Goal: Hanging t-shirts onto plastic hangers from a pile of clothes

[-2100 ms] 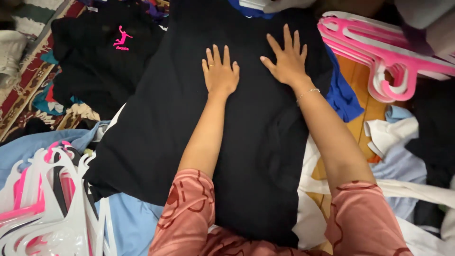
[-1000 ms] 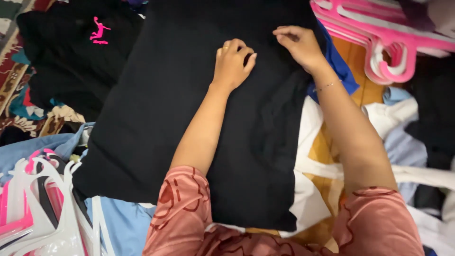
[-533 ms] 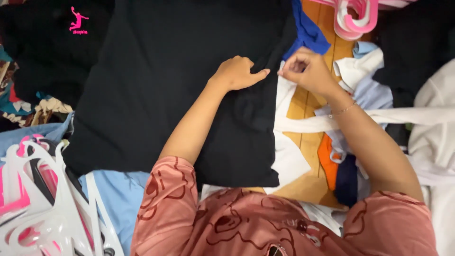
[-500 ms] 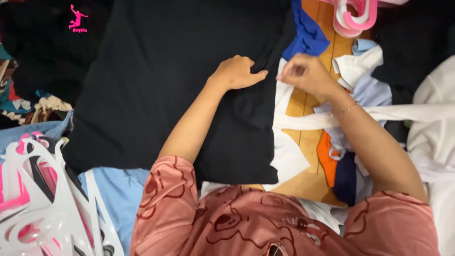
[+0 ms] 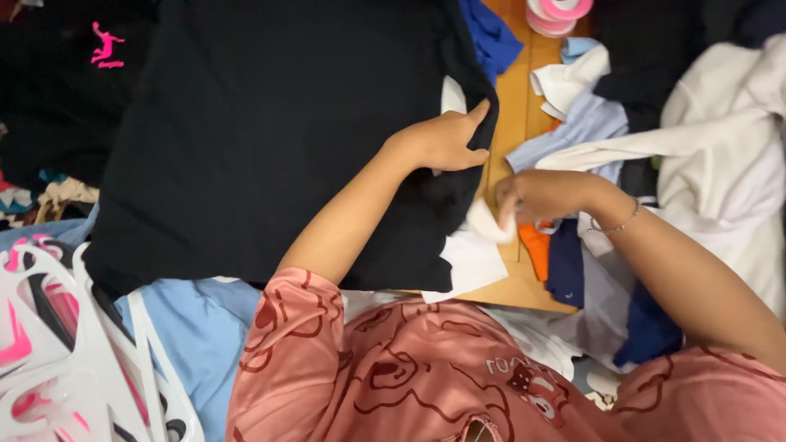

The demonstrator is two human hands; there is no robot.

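Along the right edge of the black shirt (image 5: 270,139), the left hand (image 5: 446,141) is pinching cloth while the right hand (image 5: 536,195), just beside and blurred, is seemingly gripping white fabric (image 5: 483,237).

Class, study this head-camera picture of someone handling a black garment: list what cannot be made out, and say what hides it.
1. Right hand: motion-blurred in the head view; its grip on the white cloth is unclear.
2. Black garment: top cut off by the frame edge, so its type is uncertain.
3. Left hand: fingers pinch the garment's edge, which hides the fingertips.
4. Pink hangers: mostly cropped by the upper edge.
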